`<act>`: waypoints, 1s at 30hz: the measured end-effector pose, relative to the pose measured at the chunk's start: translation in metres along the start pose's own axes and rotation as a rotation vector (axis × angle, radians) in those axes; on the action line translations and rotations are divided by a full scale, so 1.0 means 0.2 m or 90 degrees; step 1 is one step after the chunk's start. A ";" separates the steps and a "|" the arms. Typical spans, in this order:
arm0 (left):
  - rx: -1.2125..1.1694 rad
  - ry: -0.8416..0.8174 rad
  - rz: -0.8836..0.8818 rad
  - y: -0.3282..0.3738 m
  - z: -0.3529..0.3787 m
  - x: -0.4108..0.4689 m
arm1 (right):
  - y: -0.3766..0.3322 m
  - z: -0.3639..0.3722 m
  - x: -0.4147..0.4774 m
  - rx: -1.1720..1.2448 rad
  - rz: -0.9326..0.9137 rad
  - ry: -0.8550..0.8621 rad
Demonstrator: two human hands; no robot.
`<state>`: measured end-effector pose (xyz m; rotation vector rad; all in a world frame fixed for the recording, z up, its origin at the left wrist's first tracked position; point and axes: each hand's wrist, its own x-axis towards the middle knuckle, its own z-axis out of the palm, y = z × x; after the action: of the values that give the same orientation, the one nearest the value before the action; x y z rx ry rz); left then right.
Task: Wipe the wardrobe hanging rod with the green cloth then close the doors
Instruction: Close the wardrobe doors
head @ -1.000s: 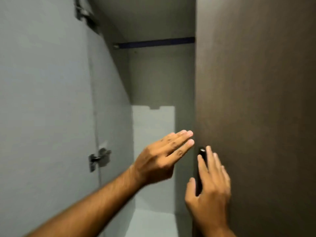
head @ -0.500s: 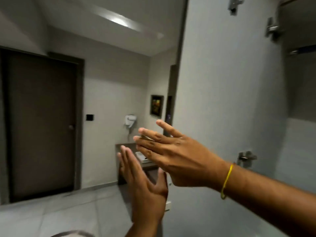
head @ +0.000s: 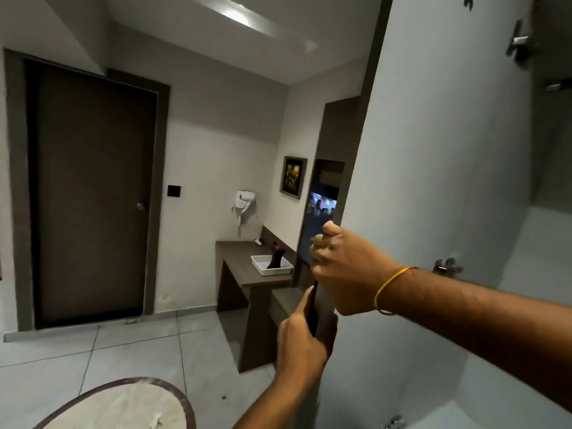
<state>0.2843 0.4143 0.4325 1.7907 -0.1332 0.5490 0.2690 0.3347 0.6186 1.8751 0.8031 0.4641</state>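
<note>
The left wardrobe door [head: 433,181] stands open, its pale grey inner face turned to me. My right hand [head: 343,270], with a yellow thread at the wrist, is clenched on the door's free edge. Just below it my left hand [head: 301,339] is wrapped around the same edge, at the black handle [head: 313,308]. Two metal hinges, an upper hinge [head: 519,41] and a lower hinge [head: 447,267], sit on the door's inner face. A short blurred bit of the hanging rod [head: 554,87] shows at the far upper right. The green cloth is not in view.
Beyond the wardrobe door's edge stands a brown desk [head: 238,274] with a white tray [head: 271,265], a wall hair dryer [head: 244,200] and a framed picture [head: 292,177]. A dark room door [head: 89,196] is at left. A round rug [head: 123,407] lies on the tiled floor.
The view has swung left from the wardrobe's inside to the room. Both hands were open with fingers spread; now they are closed on the left door's edge.
</note>
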 end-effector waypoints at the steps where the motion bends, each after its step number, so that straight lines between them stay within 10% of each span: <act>1: -0.003 0.015 0.020 0.01 0.03 -0.05 | -0.01 0.01 -0.08 0.004 0.001 0.022; 12: -0.072 0.051 0.350 0.27 0.62 -0.61 | 0.04 0.41 -1.08 0.015 -0.023 0.288; 30: 0.125 -0.124 0.794 0.49 1.72 -0.49 | 0.09 0.90 -2.10 -0.016 0.278 -0.038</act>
<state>0.2631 0.0449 0.4115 1.7871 -1.4239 1.2692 0.0915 -0.0844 0.5731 2.0320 0.3418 0.6801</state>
